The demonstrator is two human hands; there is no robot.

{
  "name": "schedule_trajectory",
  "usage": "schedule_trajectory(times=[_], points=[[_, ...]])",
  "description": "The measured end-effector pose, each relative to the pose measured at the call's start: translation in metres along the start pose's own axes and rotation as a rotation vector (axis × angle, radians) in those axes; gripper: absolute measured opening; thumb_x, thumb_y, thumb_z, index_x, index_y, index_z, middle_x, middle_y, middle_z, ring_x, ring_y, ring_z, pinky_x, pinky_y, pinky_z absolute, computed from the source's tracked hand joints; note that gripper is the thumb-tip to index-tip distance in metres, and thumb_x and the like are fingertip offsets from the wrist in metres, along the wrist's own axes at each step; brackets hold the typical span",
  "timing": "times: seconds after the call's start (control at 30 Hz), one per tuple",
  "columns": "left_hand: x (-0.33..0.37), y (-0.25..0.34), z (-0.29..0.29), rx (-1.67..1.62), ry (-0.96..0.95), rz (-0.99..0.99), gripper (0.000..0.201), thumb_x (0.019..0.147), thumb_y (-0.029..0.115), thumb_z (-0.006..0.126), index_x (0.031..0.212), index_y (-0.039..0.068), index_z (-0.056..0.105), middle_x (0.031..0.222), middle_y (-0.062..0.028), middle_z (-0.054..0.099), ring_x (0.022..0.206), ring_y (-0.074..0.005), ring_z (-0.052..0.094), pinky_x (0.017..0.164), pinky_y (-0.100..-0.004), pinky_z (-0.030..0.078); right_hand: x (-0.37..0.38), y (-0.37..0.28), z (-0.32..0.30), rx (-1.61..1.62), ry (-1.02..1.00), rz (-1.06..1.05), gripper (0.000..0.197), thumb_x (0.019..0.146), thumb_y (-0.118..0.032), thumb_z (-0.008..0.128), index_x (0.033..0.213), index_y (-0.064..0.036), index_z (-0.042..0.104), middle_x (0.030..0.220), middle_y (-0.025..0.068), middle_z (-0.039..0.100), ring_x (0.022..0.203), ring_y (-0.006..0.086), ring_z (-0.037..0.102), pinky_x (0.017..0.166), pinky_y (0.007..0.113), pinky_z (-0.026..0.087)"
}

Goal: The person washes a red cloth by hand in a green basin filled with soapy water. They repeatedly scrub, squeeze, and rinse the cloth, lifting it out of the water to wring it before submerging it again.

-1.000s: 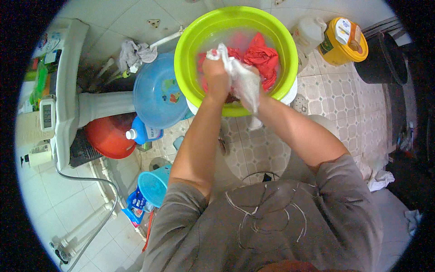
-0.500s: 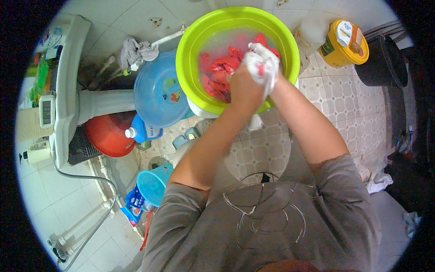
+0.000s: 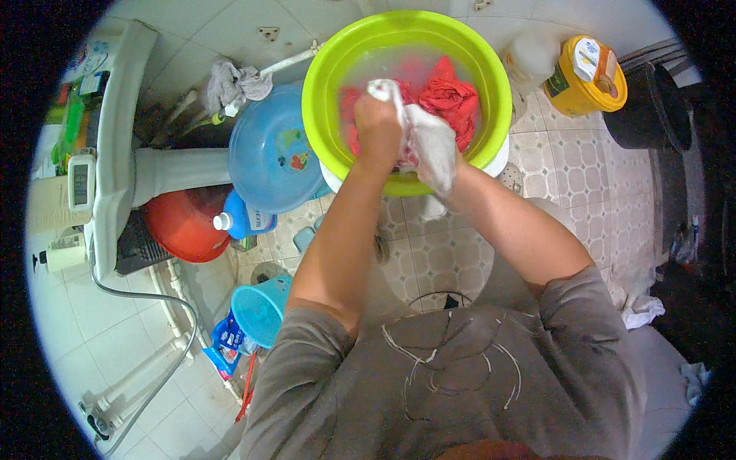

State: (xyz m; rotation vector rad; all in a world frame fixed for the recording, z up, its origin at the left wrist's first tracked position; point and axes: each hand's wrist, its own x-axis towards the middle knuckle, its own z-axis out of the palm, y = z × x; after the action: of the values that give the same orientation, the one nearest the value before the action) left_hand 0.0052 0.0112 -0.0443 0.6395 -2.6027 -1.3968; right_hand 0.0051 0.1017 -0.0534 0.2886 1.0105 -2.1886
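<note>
Left hand (image 3: 377, 126): closed in a fist, gripping the upper end of a white cloth (image 3: 425, 142) over the near half of the basin.

Right hand: mostly lying hidden under the cloth at the basin's near right rim; whether it is closed on the fabric cannot be told.

White cloth: wet, bunching between the two hands, one end hanging down over the near rim of the basin.

Lime-green basin (image 3: 326, 69): round, sitting on the tiled floor (image 3: 583, 184) at the far centre, holding water and a red garment (image 3: 448, 96) that is lying just far and right of the cloth.

Blue basin (image 3: 268, 153): leaning just left of the green one, touching its rim.

Blue bottle (image 3: 241, 221) with a white cap: lying near the blue basin's near edge.

Red basin (image 3: 180, 226): sitting further left, beside the white pedestal sink (image 3: 115, 115).

Small blue bucket (image 3: 261, 310): standing on the near left floor.

Yellow tub (image 3: 586, 77) with a lid: standing at the far right, a black bin (image 3: 648, 107) just beyond it.
</note>
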Motion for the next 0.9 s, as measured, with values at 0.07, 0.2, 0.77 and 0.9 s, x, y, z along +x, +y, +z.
schedule_trajectory(times=[0.07, 0.2, 0.77, 0.9], points=[[-0.006, -0.003, 0.012, 0.114, 0.226, 0.301, 0.011, 0.074, 0.011, 0.052, 0.077, 0.001, 0.052, 0.073, -0.0178, 0.054, 0.067, -0.0362, 0.053, 0.062, -0.0426, 0.042, 0.016, 0.004, -0.018, -0.099, -0.042, 0.005, 0.017, 0.077, -0.027, 0.052, 0.074, -0.0099, 0.054, 0.07, 0.0025, 0.053, 0.063, 0.0144, 0.049, 0.054, 0.03, 0.039], [-0.047, 0.045, 0.032, 0.043, 0.209, 0.584, 0.021, 0.07, 0.017, 0.058, 0.084, 0.002, 0.054, 0.081, -0.0205, 0.056, 0.076, -0.0372, 0.055, 0.068, -0.0416, 0.044, 0.042, -0.02, -0.034, 0.187, -0.513, -0.078, 0.019, 0.081, -0.023, 0.043, 0.069, -0.0102, 0.051, 0.069, 0.0058, 0.052, 0.066, 0.0192, 0.051, 0.059, 0.034, 0.042], [-0.006, -0.007, 0.019, 0.083, 0.338, 0.262, 0.016, 0.073, 0.017, 0.054, 0.078, 0.002, 0.055, 0.082, -0.0202, 0.057, 0.073, -0.0307, 0.057, 0.062, -0.0392, 0.043, 0.003, -0.01, 0.0, 0.095, -0.115, 0.006, 0.012, 0.08, -0.02, 0.045, 0.078, -0.0118, 0.054, 0.071, 0.0018, 0.054, 0.069, 0.0187, 0.053, 0.06, 0.033, 0.043], [-0.043, 0.034, 0.044, -0.111, 0.309, 0.486, 0.017, 0.067, 0.01, 0.06, 0.08, -0.001, 0.057, 0.076, -0.0168, 0.058, 0.073, -0.0317, 0.058, 0.063, -0.039, 0.045, 0.048, -0.024, -0.055, 0.286, -0.72, 0.054, 0.013, 0.082, -0.02, 0.043, 0.081, -0.0125, 0.054, 0.073, 0.0021, 0.055, 0.068, 0.0199, 0.053, 0.062, 0.033, 0.043]])
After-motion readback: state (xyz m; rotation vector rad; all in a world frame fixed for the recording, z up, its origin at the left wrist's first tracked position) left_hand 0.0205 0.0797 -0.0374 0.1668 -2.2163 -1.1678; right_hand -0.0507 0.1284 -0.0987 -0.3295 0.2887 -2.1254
